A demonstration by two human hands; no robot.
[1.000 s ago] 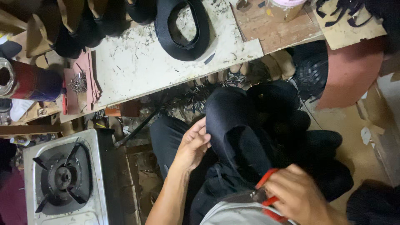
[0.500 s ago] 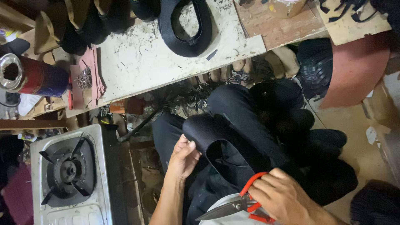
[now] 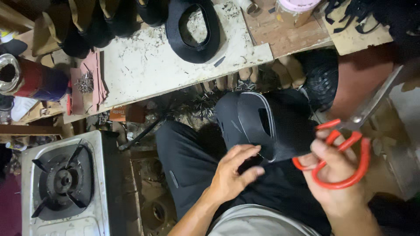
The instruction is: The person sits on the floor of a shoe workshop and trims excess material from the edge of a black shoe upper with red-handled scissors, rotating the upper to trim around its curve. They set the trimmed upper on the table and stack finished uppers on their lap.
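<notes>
Black shoe upper (image 3: pixel 267 126): flat, dark, curved piece with an oval cut-out, resting on the person's lap over dark trousers (image 3: pixel 183 161), just below the near edge of the workbench (image 3: pixel 148 65). Layered edges visible along its left side.

Left hand (image 3: pixel 234 175): below the upper, fingers spread and lightly curled, fingertips touching its lower edge; not clamped round it as far as can be seen.

Right hand (image 3: pixel 334 175): lower right of the upper, fingers closed through the red handles of a pair of scissors (image 3: pixel 350 144). Blades point up and right, away from the upper; blades look together, though partly blurred.

On the workbench, directly above the upper: a black ring-shaped piece (image 3: pixel 192 30) lying flat on the pale top. Left of it, a row of dark shoe pieces (image 3: pixel 87 26) along the far edge. Further left, a red tin (image 3: pixel 30 81) and a small heap of nails (image 3: pixel 84 81).

Well left of the upper, below the workbench: a single-burner gas stove (image 3: pixel 65 183), steel top.
</notes>
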